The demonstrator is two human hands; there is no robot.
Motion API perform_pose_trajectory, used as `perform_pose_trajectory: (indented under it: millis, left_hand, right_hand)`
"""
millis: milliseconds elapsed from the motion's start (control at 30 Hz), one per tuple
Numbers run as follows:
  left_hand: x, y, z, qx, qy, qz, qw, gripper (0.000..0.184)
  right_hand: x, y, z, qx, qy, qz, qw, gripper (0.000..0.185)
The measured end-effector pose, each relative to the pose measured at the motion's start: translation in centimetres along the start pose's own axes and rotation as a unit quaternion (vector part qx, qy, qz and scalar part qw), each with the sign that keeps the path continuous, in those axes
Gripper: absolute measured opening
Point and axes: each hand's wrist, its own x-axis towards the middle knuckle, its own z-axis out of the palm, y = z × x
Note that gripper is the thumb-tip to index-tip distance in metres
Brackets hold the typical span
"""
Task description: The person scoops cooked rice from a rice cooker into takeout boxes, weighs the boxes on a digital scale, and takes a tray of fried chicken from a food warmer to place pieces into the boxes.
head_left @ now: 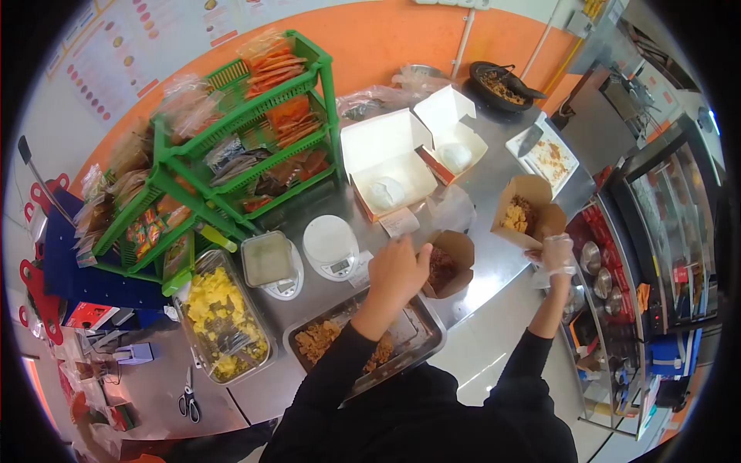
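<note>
My left hand (397, 272), bare, is closed with curled fingers at the left edge of a brown paper box (461, 248) that holds dark reddish-brown food; whatever is in its grip is hidden. My right hand (557, 256), in a clear plastic glove, grips the lower right side of another open brown box (505, 202) holding yellow and brown food. Below my left forearm lies a metal tray (431, 343) with browned pieces. Two open white boxes (378, 143) (440, 112) each contain a white rounded item.
Green racks (328, 85) with packets stand at the back left. Digital scales (330, 239), a container of yellow pieces (224, 316) and scissors (189, 401) are on the left. A black bowl (502, 85) and a stained white tray (548, 158) sit at the back right, beside a glass-fronted cabinet (671, 231).
</note>
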Motion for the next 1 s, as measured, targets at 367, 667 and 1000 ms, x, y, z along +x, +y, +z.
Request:
perform_pose_trajectory:
  millis: [367, 667, 1000]
  left_hand:
    - [-0.4, -1.3, 6.7, 0.028, -0.074, -0.067, 0.995, 0.053]
    - [-0.5, -1.8, 8.6, -0.037, -0.012, -0.047, 0.998, 0.037]
    - [-0.7, -2.4, -0.6, -0.295, 0.037, -0.054, 0.953, 0.030]
  right_hand:
    - [-3.8, -4.1, 3.7, 0.243, -0.014, 0.298, 0.923, 0.059]
    - [-3.7, -13.0, 5.0, 0.012, -0.084, -0.008, 0.996, 0.049]
    - [-3.3, -16.5, 0.1, 0.084, 0.185, -0.112, 0.973, 0.042]
